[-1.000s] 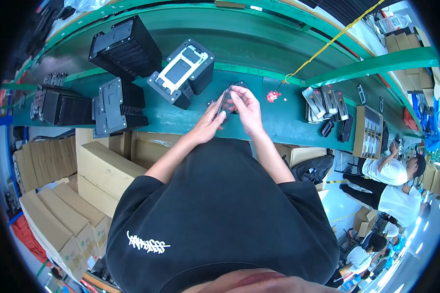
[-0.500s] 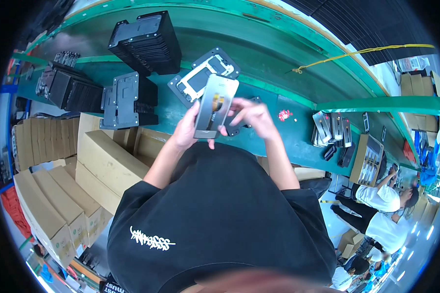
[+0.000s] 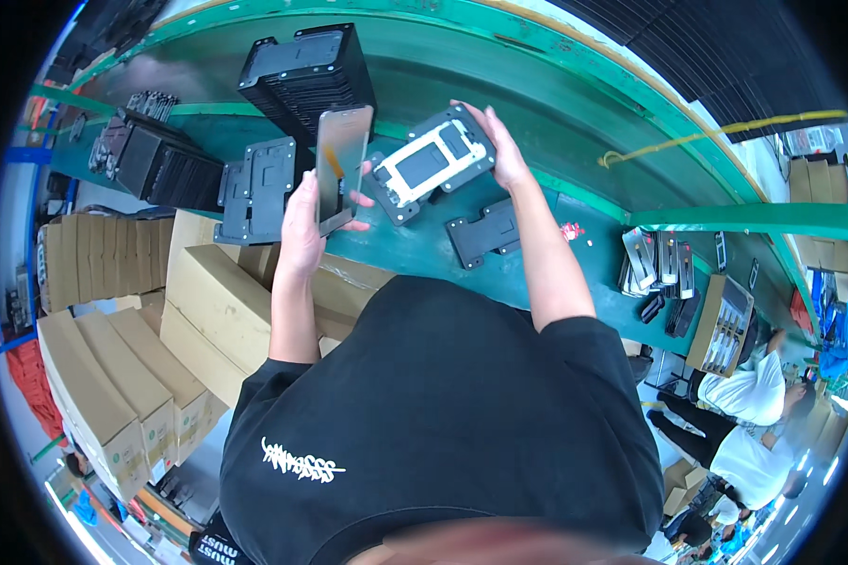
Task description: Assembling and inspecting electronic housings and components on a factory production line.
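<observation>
My left hand (image 3: 301, 224) is closed around a phone screen panel (image 3: 345, 141), held upright by its lower part. A yellowish-brown flex cable shows on the panel's face. To its right, my right hand (image 3: 501, 155) grips the far right corner of a black fixture plate (image 3: 383, 191). A white-edged phone frame (image 3: 429, 162) lies in that plate, which is tilted above the bench. Nearer to me and partly behind my right forearm, another black plate (image 3: 481, 234) lies on the green bench. The panel and the frame are apart.
Tall and low stacks of black plates (image 3: 301, 58) (image 3: 259, 184) stand left of the panel, with more black pieces (image 3: 155, 162) farther left. Open cartons (image 3: 219, 306) sit below the bench edge. At right are phone parts (image 3: 664, 259), a parts box (image 3: 725, 311) and a green bar (image 3: 744, 221).
My left hand has carried the screen panel left, away from the frame. My right hand has left the panel, reached forward and taken hold of the fixture plate, which has shifted right.
</observation>
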A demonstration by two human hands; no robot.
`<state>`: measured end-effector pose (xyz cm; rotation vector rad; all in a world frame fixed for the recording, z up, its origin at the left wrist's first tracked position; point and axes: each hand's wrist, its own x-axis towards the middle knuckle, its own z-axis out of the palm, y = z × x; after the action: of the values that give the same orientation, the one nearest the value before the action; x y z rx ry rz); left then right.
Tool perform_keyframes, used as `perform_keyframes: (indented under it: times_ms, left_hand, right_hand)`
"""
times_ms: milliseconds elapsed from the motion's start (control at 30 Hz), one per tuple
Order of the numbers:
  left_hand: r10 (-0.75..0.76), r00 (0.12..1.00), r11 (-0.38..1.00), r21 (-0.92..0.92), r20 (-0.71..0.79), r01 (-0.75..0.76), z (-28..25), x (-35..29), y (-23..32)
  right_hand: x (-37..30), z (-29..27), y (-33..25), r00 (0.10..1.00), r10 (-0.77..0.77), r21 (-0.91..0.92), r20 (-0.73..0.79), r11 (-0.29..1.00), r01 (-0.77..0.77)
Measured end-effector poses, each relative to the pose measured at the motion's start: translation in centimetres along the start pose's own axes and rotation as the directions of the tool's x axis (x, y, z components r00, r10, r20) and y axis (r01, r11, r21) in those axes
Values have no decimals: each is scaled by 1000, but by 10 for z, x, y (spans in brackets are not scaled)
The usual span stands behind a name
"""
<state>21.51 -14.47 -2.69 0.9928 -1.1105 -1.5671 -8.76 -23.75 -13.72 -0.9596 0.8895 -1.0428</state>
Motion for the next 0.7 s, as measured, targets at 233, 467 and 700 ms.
perform_keyframes:
  times_ms: [233,467,700]
  left_hand:
    - [-51,977,976,220,206,5,-8,22,8]
    - [258,834,247,802,487,-545,21,49,7]
    - [268,825,205,807,498,-554,37,67,-12]
  right_hand:
    - [-57,13,11,930,-101,5,-354,994,110]
    - [-69,10,-6,952,-37,-67,-305,998,18]
    - [-71,10,-5,951,-30,-61,-307,998,11]
